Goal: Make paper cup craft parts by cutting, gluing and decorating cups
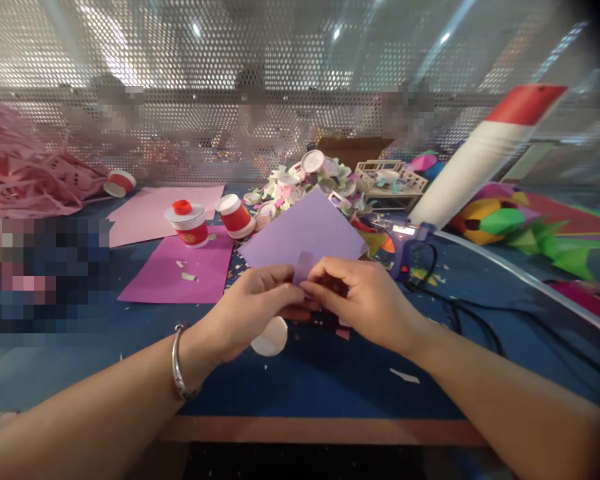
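Note:
Near the middle, my left hand point(260, 293) and my right hand point(363, 297) meet with fingertips closed on a small purple paper strip point(303, 265). Behind it rises a lavender paper sheet point(305, 227); its lower edge is hidden by my hands, so I cannot tell whether they touch it. Under my left hand lies a white paper disc point(270, 337). To the left, a magenta sheet point(175, 280) carries a red and white paper cup point(190, 227) with a red cap on top. A second red and white cup point(236, 217) is tipped beside it.
A heap of paper scraps and discs point(300, 177) stands behind the lavender sheet. Right of my hands are a blue glue gun point(403, 243) with black cables point(455, 307) and a white tube with a red end point(475, 167). Pink paper strips point(35, 167) pile at far left.

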A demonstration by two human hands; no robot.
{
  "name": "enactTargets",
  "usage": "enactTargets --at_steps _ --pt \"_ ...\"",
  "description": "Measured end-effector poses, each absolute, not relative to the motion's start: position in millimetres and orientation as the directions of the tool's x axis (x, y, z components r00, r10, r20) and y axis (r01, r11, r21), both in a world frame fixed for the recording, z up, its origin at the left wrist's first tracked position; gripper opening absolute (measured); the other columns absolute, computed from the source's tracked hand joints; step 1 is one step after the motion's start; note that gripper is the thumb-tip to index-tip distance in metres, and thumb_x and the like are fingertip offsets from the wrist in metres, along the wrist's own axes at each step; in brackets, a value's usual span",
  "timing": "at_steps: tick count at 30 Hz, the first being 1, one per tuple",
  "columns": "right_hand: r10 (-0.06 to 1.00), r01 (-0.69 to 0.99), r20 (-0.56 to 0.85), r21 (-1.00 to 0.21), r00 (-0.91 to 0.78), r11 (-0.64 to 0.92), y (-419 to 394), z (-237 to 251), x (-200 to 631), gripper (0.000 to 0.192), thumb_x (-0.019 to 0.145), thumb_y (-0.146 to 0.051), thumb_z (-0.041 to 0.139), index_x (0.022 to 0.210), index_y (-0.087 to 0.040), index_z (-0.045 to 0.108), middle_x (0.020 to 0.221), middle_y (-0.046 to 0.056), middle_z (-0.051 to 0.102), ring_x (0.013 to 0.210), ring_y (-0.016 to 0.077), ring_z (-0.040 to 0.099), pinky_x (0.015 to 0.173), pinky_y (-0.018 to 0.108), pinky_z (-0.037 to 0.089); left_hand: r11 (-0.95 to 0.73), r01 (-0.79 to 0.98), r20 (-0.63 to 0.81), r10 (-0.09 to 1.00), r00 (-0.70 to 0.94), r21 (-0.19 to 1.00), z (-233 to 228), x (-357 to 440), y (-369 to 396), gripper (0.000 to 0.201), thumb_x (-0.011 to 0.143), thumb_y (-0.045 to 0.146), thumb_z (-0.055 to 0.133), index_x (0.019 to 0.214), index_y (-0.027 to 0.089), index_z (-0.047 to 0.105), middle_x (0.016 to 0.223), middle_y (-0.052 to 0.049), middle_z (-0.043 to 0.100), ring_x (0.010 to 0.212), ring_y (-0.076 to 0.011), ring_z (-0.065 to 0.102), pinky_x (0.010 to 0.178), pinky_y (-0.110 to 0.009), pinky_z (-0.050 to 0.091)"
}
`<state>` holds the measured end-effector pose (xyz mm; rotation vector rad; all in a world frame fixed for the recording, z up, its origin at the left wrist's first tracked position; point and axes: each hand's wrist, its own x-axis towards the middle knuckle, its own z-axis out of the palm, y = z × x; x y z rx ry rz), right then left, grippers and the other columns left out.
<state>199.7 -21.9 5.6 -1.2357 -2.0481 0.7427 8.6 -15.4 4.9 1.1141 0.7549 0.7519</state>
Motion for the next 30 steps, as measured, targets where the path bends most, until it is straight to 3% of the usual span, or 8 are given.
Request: enactTargets --at_steps 6,12,17,20,25,30 --pt "0.915 0.540 0.243 -0.747 -0.321 0.388 -18 -1 206 0.023 0.094 -0.038 0.064 0.080 -0.019 0.063 0.066 -0.001 0.062 0.055 0.0111 0.052 0.050 0.024 0.040 0.120 -0.039 -0.078 0.826 0.559 0.992 -2 8 -14 0.006 0.089 0.018 0.060 0.090 0.015 0.066 0.097 -0.006 0.074 0.092 -0.0191 0.072 0.093 -0.036 0.056" --pt "0.927 0.475 0.311 -0.796 -0.212 0.375 -16 -2 209 0.023 0.089 -0.041 0.073 0.092 -0.020 0.065 0.077 0.000 0.067 0.062 0.0121 0.060 0.056 0.024 0.045 -0.055 0.122 -0.022 0.832 0.554 0.991 -2 7 -18 0.013 0.091 0.016 0.056 0.094 0.016 0.069 0.095 -0.006 0.074 0.095 -0.0229 0.072 0.090 -0.039 0.059" --pt "0.912 0.386 0.338 -0.828 -0.233 0.406 -18 4 208 0.018 0.092 -0.036 0.070 0.086 -0.019 0.068 0.067 -0.004 0.061 0.049 0.0068 0.050 0.046 0.022 0.038 -0.138 0.161 0.021 0.819 0.573 0.977 -1 9 -19 0.026 0.093 0.011 0.050 0.105 0.017 0.072 0.100 -0.005 0.075 0.099 -0.0217 0.073 0.090 -0.036 0.059" --pt "0.926 0.342 0.306 -0.865 -0.223 0.368 -18 5 209 0.017 0.089 -0.034 0.073 0.084 -0.019 0.068 0.060 -0.006 0.055 0.044 0.0057 0.047 0.042 0.021 0.035 -0.076 0.150 -0.020 0.833 0.553 0.986 -1 7 -18 0.023 0.093 0.014 0.055 0.109 0.019 0.071 0.104 -0.005 0.077 0.099 -0.0195 0.074 0.088 -0.032 0.059" --pt "0.947 0.257 0.253 -0.919 -0.196 0.299 -16 3 211 0.020 0.087 -0.036 0.076 0.082 -0.019 0.066 0.058 -0.007 0.053 0.044 0.0052 0.047 0.041 0.019 0.034 0.080 0.151 -0.150 0.830 0.538 0.985 1 3 -13 0.010 0.094 0.023 0.065 0.089 0.015 0.068 0.095 -0.006 0.079 0.087 -0.0158 0.077 0.075 -0.023 0.060" --pt "0.956 0.213 0.233 -0.939 -0.178 0.269 -15 0 213 0.024 0.085 -0.039 0.078 0.081 -0.019 0.065 0.059 -0.007 0.053 0.044 0.0047 0.046 0.041 0.019 0.032 0.144 0.104 -0.177 0.834 0.523 0.984 1 0 -11 0.006 0.093 0.019 0.067 0.091 0.015 0.071 0.093 -0.005 0.081 0.082 -0.0113 0.077 0.074 -0.017 0.059"
